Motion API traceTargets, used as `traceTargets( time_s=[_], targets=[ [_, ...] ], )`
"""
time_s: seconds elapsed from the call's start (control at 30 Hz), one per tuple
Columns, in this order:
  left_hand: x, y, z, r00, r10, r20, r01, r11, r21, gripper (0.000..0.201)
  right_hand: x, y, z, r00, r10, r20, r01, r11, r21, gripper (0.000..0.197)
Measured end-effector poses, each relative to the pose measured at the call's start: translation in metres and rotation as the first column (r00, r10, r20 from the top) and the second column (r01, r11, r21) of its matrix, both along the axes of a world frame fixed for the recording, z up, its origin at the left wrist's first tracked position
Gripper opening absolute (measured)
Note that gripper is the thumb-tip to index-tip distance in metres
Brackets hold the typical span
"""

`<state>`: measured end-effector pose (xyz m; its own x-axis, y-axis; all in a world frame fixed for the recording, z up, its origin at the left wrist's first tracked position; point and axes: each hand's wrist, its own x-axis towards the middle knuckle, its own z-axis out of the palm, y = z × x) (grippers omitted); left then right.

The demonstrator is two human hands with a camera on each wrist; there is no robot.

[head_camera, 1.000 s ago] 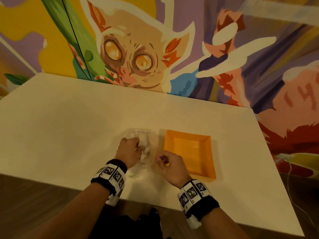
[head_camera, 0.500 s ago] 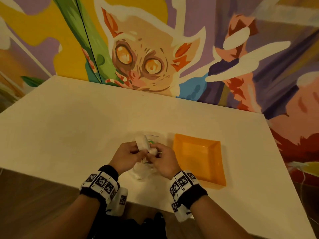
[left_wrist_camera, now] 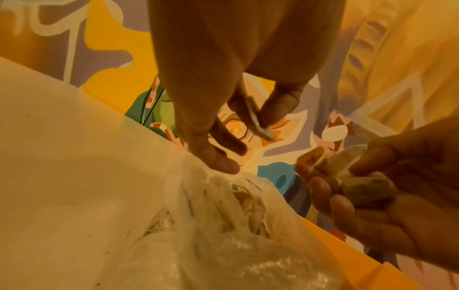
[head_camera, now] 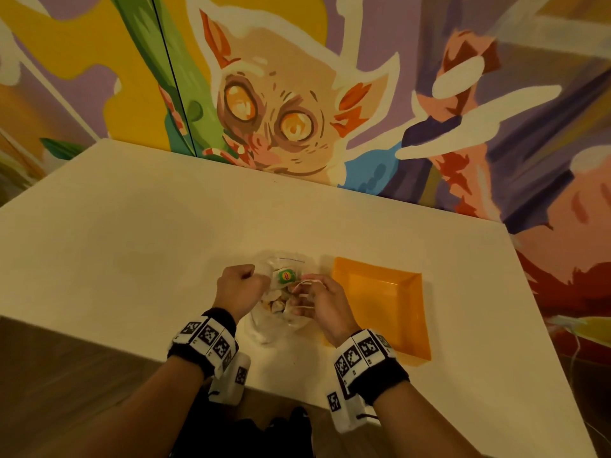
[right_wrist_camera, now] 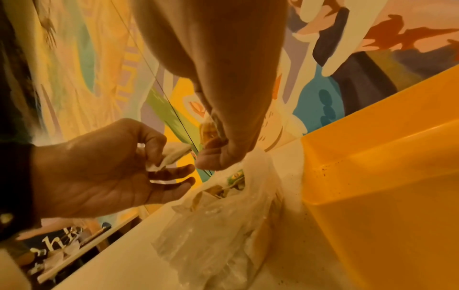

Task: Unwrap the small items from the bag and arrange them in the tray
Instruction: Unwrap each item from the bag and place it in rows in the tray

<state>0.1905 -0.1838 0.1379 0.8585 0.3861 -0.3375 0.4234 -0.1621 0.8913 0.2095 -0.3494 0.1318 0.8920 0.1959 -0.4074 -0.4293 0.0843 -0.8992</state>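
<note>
A clear plastic bag [head_camera: 264, 328] lies on the table between my hands, with several small paper-wrapped items inside. My left hand [head_camera: 263, 277] pinches a small white paper piece [left_wrist_camera: 258, 119] between thumb and forefinger, just above the bag's mouth. My right hand [head_camera: 304, 285] holds a brownish tea bag [left_wrist_camera: 360, 184] in curled fingers, with a white string [head_camera: 307, 284] looped over them. A green and yellow label [right_wrist_camera: 236, 176] shows in the bag's mouth. The orange tray [head_camera: 410, 325] sits right of the bag, with no item visible in it.
The white table [head_camera: 132, 242] runs to a painted mural wall [head_camera: 297, 94] at the back. Its front edge is just under my wrists. Dark specks lie on the tray floor [right_wrist_camera: 330, 166] and on the table [left_wrist_camera: 111, 251] beside the bag.
My hands met over the bag on a white wrapped item. They have now drawn apart, the left keeping the paper piece and the right the tea bag.
</note>
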Motion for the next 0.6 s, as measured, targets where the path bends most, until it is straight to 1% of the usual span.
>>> traceTargets(
  time_s=[0.07,0.13,0.17,0.23,0.27,0.37,0.4,0.43,0.5,0.53,0.6],
  targets=[
    [0.006,-0.002,0.000,0.997,0.071,0.007,-0.070,0.991,-0.114,0.012,0.000,-0.001,0.005,0.999,0.012,-0.045,-0.008,0.998,0.068,0.023],
    [0.010,-0.008,0.004,0.994,0.110,0.015,-0.103,0.965,-0.243,0.006,0.000,-0.002,0.006,0.996,0.002,-0.093,0.010,0.992,0.124,0.024],
    [0.013,-0.012,0.007,0.993,0.119,0.015,-0.110,0.954,-0.280,0.007,0.000,-0.002,0.006,0.995,-0.006,-0.104,0.020,0.990,0.136,0.025],
    [0.018,-0.017,0.009,0.993,0.114,-0.002,-0.109,0.948,-0.300,0.028,0.000,-0.002,0.004,0.996,-0.007,-0.088,0.017,0.994,0.112,0.025],
    [0.020,-0.017,0.007,0.994,0.109,-0.011,-0.107,0.950,-0.294,0.032,0.000,-0.002,0.004,0.998,-0.001,-0.070,0.007,0.997,0.077,0.025],
    [0.020,-0.019,0.008,0.999,0.036,-0.028,-0.043,0.955,-0.293,0.020,0.001,-0.006,0.002,1.000,0.022,0.007,-0.022,0.998,-0.061,0.025],
    [0.019,-0.020,0.009,1.000,0.008,-0.029,-0.016,0.946,-0.323,0.021,0.002,-0.008,0.002,0.999,0.027,0.039,-0.023,0.995,-0.100,0.025],
    [0.017,-0.020,0.010,0.999,-0.015,-0.034,0.002,0.929,-0.370,0.028,0.003,-0.011,0.003,0.997,0.030,0.065,-0.022,0.992,-0.128,0.025],
    [0.016,-0.018,0.008,0.995,-0.076,-0.065,0.032,0.858,-0.513,0.047,0.005,-0.016,0.004,0.994,0.039,0.106,-0.022,0.987,-0.157,0.022],
    [0.016,-0.018,0.008,0.989,-0.126,-0.073,0.062,0.815,-0.577,0.052,0.006,-0.019,0.004,0.990,0.055,0.131,-0.031,0.984,-0.176,0.021],
    [0.014,-0.019,0.013,0.972,-0.229,-0.050,0.145,0.753,-0.642,0.047,0.009,-0.025,0.003,0.973,0.120,0.195,-0.069,0.966,-0.249,0.016]
  ],
)
